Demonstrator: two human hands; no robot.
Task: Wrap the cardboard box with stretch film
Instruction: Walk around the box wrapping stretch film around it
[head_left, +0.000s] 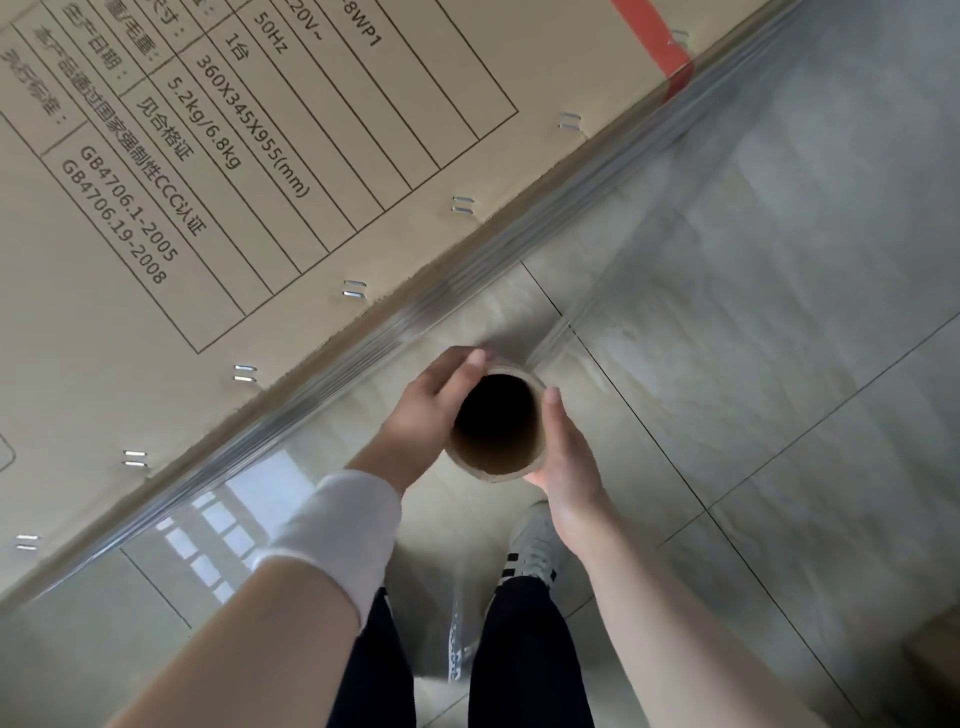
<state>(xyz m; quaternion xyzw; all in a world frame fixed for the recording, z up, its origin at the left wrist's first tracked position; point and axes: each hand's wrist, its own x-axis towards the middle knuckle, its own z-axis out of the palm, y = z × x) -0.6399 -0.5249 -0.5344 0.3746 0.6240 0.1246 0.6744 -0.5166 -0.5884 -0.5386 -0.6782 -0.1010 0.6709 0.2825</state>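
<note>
1. Head view: we record a cardboard box (171, 218) filling the frame from 9 to 12 o'clock. Its face carries a ruled table of print, pairs of staples (355, 288) line its edge, and an orange strip (649, 31) sits near 12 o'clock.
2. Stretch film (701, 208): a clear sheet runs from the roll toward 1 o'clock and is bunched in folds along the box edge.
3. Film roll (496, 423): just below centre, with its open brown core facing us.
4. Left hand (426, 410): at the roll's 9 o'clock side, fingers curled round it in a grip. A white wristband (337, 530) sits on the forearm.
5. Right hand (566, 457): at the roll's 3 o'clock side, palm and fingers wrapped against it, gripping.
6. Tiled floor (805, 493): from 3 to 6 o'clock, with dark trousers (524, 649) and a grey shoe (535, 545) at 6 o'clock.
</note>
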